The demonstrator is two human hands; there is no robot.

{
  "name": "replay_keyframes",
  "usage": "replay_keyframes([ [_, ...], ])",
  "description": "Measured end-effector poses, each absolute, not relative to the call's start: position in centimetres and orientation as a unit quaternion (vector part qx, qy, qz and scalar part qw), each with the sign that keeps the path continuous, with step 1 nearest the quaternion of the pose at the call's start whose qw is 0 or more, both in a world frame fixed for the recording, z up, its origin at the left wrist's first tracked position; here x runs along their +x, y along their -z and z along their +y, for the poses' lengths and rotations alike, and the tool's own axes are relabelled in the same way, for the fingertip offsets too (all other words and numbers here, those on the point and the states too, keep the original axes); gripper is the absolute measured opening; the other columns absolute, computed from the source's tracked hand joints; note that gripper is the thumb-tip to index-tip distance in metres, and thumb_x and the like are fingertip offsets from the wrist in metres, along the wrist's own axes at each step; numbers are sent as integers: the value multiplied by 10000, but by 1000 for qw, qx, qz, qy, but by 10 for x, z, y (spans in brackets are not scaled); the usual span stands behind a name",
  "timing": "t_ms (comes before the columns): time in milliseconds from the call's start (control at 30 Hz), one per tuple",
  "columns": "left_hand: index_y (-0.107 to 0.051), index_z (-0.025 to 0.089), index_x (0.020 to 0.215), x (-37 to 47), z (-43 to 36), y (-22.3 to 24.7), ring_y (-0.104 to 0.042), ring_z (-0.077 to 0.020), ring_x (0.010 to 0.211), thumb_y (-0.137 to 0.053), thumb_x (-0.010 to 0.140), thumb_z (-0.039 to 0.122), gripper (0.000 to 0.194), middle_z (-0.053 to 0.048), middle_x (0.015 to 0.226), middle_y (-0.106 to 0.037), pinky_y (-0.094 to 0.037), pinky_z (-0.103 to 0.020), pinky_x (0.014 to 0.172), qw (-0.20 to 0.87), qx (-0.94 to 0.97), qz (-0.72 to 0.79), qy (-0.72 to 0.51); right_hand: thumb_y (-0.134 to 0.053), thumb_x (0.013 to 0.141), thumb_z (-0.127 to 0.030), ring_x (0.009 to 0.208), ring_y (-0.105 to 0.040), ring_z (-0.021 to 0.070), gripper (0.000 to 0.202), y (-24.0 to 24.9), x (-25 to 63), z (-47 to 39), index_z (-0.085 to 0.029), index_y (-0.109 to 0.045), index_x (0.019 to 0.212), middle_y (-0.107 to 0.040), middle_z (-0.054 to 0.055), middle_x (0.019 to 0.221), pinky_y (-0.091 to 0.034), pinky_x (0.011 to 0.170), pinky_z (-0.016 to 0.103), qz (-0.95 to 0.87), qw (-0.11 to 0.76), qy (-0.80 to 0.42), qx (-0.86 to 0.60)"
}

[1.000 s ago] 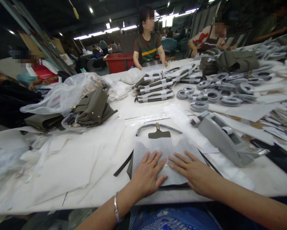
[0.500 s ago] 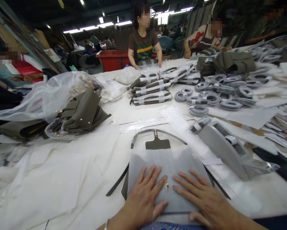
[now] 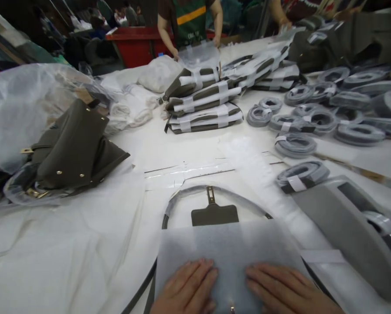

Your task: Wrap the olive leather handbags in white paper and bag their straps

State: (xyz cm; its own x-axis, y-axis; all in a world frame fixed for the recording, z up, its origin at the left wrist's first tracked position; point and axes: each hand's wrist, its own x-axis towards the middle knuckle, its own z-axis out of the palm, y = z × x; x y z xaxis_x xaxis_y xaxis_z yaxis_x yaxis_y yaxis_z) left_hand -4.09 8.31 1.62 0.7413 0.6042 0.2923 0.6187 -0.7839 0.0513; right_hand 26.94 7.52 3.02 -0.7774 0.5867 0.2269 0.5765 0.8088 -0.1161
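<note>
Mostly sheeted olive bag (image 3: pixel 215 216), handle (image 3: pixel 239 196) wrapped; left hand (image 3: pixel 187 290), right hand (image 3: pixel 288 288) flat, grip holding nothing.

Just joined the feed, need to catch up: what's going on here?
A person's left hand and right hand rest on a thin pale sheet laid over a mostly hidden olive bag. The handle and an olive tab show past the sheet's far edge. A grey tape dispenser stands to the right. Farther back, taped bundles are stacked, and a co-worker holds translucent plastic.
</note>
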Motion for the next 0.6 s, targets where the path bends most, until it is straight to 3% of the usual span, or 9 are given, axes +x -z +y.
replay_keyframes([
  [100, -611, 165, 1306, -31, 99, -31, -593, -206, 1222, -475, 998, 433, 431, -33, 1352, -637, -462, -308, 1037, 37, -906, -404, 123, -500, 974, -411, 1210, -609, 273, 480, -27, 259, 90, -146, -561, 1369, -591, 68, 1405, -532, 924, 412, -913, 118, 13, -390],
  [200, -594, 147, 1308, -23, 109, -38, -608, -263, 1192, -482, 969, 526, 520, -56, 1331, -649, -435, -428, 1059, 35, -893, -435, 106, -490, 974, -453, 1208, -597, 297, 536, -22, 251, 96, -97, -545, 1372, -604, 139, 1384, -485, 961, 452, -898, 108, 3, -426],
  [367, -636, 145, 1133, -26, 110, -45, -667, -242, 975, -446, 980, 539, 463, -77, 1064, -726, -490, -422, 964, -32, -884, -449, 122, -435, 1001, -472, 1002, -655, 250, 397, -27, 246, 96, -196, -643, 1196, -741, 58, 1082, -428, 983, 434, -863, 163, -73, -473],
  [600, -617, 211, 874, -30, 114, -55, -594, -232, 697, -503, 938, 566, 379, -44, 744, -602, -508, -385, 652, -118, -870, -465, 115, -658, 874, -428, 849, -611, 234, 257, -43, 243, 107, -253, -650, 1062, -667, 27, 898, -469, 826, 397, -839, 151, -176, -492],
])
